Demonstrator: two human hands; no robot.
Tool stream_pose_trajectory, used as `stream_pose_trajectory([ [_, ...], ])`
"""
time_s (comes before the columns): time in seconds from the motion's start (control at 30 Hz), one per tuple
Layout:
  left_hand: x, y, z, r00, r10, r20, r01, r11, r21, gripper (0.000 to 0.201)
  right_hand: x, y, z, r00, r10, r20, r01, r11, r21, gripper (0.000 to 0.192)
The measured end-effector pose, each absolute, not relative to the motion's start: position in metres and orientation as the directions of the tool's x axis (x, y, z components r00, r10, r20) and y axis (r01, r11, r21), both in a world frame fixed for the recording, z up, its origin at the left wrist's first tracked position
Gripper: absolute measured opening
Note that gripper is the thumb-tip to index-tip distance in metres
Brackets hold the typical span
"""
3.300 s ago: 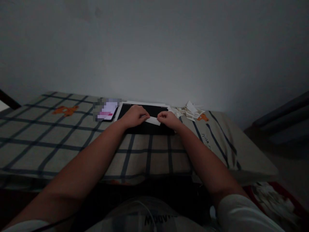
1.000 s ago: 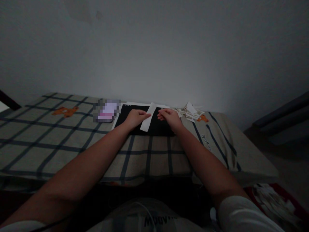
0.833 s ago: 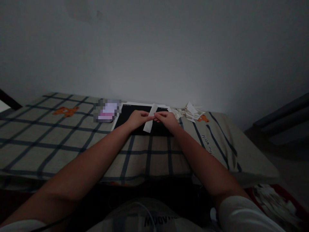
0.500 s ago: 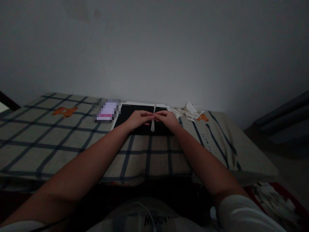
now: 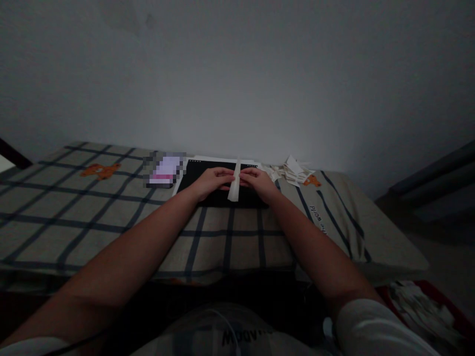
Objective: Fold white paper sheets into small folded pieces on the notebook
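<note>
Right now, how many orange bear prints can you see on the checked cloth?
2. One bear print lies far left on the cloth; the other sits right, beside the pile of paper scraps, which may hide more.

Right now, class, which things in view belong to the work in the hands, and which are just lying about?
In hand:
- folded paper strip, pinched by the left hand and right hand
- black board beneath them

Lying about:
- pile of folded paper pieces
- blurred pink item
- checked cloth
</note>
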State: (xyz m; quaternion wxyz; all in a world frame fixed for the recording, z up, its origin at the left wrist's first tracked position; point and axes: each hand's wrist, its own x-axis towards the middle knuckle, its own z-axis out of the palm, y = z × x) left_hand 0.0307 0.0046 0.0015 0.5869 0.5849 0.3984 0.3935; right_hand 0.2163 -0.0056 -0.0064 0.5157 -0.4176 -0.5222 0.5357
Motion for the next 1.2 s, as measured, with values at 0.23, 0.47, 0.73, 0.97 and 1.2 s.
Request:
stream_pose_trajectory([
  [0.23, 0.028, 0.01, 0.004, 0.274, 0.957, -0.099, -0.073, 0.124, 0.99, 0.011, 0.22, -0.001, -0.007, -0.042, 0.999, 0.018, -0.172, 0.011, -0.985, 0.007],
  [0.47, 0.028, 0.005, 0.011, 0.358, 0.926, -0.121, -0.208, 0.205, 0.956, 0.014, 0.222, 0.0, -0.007, -0.084, 0.996, -0.033, -0.268, -0.055, -0.962, 0.006],
  [0.73, 0.024, 0.005, 0.014, 0.554, 0.828, -0.088, -0.277, 0.283, 0.918, 0.015, 0.226, 0.0, -0.007, -0.198, 0.98, 0.018, -0.379, -0.06, -0.924, 0.011],
  [0.97, 0.023, 0.008, 0.008, 0.522, 0.85, -0.069, -0.246, 0.227, 0.942, 0.024, 0.224, -0.003, -0.003, -0.292, 0.956, 0.023, -0.387, -0.096, -0.917, 0.018],
  [1.2, 0.022, 0.006, 0.007, 0.525, 0.85, -0.052, -0.208, 0.187, 0.96, 0.037, 0.227, -0.005, -0.001, -0.363, 0.932, -0.026, -0.336, -0.157, -0.929, 0.024],
])
